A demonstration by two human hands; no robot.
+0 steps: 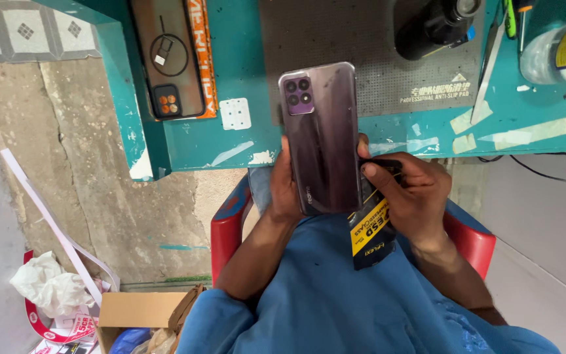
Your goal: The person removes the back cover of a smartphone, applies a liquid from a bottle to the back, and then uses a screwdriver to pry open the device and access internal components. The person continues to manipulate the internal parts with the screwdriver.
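Centre of frame: purple phone (321, 139), back up, camera cluster toward the top, held over the lap. Left hand (284, 190) grips its left edge from beneath. Right hand (409, 191) clasps the right edge, also pinching a black-and-yellow flat packet (369, 237) that hangs below the phone. Teal bench (244, 141) spans the top; a second phone in a dark case (168, 56) lies upper left, a grey mat (375, 46) beside it. Cardboard box (140, 313) sits lower left.

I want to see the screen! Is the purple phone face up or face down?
Face down. The purple phone shows its back: the camera lenses sit at its top corner, so the screen is turned away. The left hand and right hand hold it.
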